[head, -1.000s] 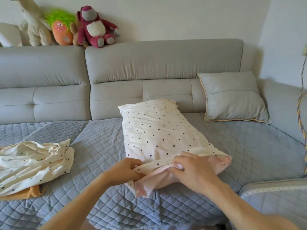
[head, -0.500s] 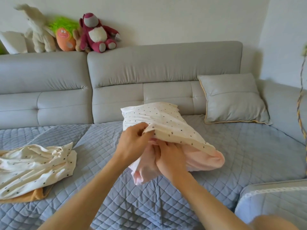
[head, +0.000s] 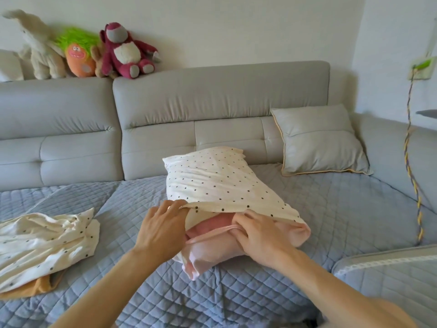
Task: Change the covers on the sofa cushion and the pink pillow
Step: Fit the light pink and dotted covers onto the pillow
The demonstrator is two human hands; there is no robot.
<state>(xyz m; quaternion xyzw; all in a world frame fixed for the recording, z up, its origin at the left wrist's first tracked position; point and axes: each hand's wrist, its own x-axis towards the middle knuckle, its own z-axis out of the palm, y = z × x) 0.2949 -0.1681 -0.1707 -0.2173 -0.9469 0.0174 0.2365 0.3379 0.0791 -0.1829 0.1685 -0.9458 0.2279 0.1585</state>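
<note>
Fingers point(head: 175, 205) of L hand point(head: 160, 229) pinch dotted cover point(head: 220, 183) hem; R hand point(head: 257, 235) grips pink pillow point(head: 212, 247).

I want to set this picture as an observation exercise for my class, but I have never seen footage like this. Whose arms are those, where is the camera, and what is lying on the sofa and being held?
There is no machine here. The camera sits on a person's head, looking forward and down, so the two bare arms are the wearer's own. On the quilted blue sofa cover lies a pink pillow partly inside a cream dotted pillowcase. The left hand pinches the case's open edge; the right hand grips the pillow's pink end. A second dotted cover lies crumpled at the left, a grey cushion leans on the backrest, and plush toys sit on top.
</note>
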